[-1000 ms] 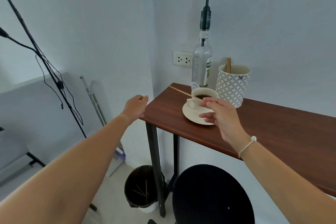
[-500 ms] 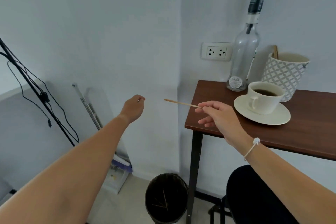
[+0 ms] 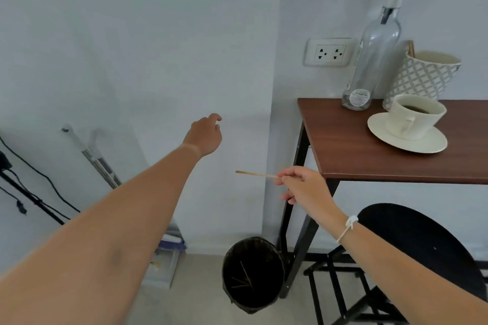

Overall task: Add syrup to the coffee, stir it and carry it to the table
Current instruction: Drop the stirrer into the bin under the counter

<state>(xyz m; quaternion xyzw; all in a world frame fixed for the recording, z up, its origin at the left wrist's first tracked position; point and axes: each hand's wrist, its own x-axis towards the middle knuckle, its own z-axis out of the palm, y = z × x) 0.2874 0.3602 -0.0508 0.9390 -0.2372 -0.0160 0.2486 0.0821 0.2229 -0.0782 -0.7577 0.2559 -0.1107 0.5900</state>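
Note:
A cream cup of dark coffee (image 3: 414, 116) stands on its saucer (image 3: 381, 132) near the left end of the brown table (image 3: 351, 150). Behind it is a clear syrup bottle (image 3: 369, 66) with a black pump. My right hand (image 3: 306, 187) pinches a thin wooden stir stick (image 3: 254, 173), held level and pointing left, off the table's left edge and above a black waste bin (image 3: 252, 273). My left hand (image 3: 207, 134) hangs in the air to the left with its fingers loosely curled, holding nothing.
A patterned white holder (image 3: 425, 76) with wooden sticks stands behind the cup. A wall socket (image 3: 328, 53) is left of the bottle. A black round stool (image 3: 422, 245) sits under the table. A tripod leg with cables (image 3: 29, 192) and a leaning pole (image 3: 89, 155) are at left.
My right hand took the stir stick off the cup and carried it left and down past the table's edge, over the bin. The view turned left and down.

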